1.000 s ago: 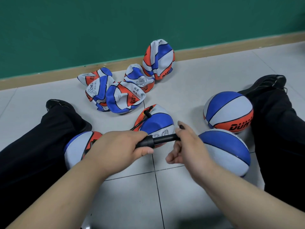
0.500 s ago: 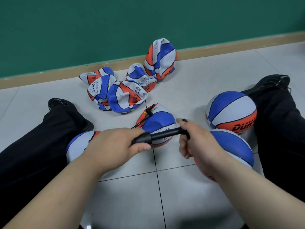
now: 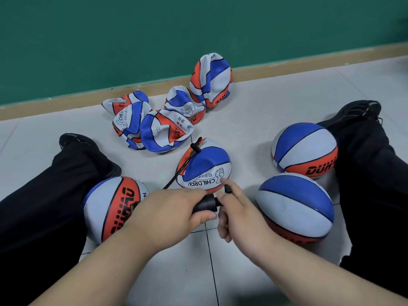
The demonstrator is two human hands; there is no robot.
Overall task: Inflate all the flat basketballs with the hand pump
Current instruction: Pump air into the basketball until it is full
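My left hand (image 3: 176, 213) grips the barrel of the black hand pump (image 3: 206, 204). My right hand (image 3: 234, 214) holds the pump's handle, pushed in close against the barrel. A thin black hose (image 3: 180, 175) runs from the pump up to the valve of a partly filled basketball (image 3: 205, 166) between my legs. Several flat, crumpled basketballs (image 3: 163, 129) lie in a heap near the wall, one (image 3: 210, 79) leaning upright. Round balls sit by my left leg (image 3: 114, 208), by my right hand (image 3: 295, 206) and at the right (image 3: 304, 149).
My legs in black trousers stretch out on the tiled floor at the left (image 3: 55, 195) and right (image 3: 371, 184). A green wall (image 3: 198, 29) with a brown skirting board (image 3: 287, 65) closes off the far side.
My right hand has pushed the pump handle in towards my left hand, so the rod that showed between them is now hidden. The ball on the hose looks a little rounder.
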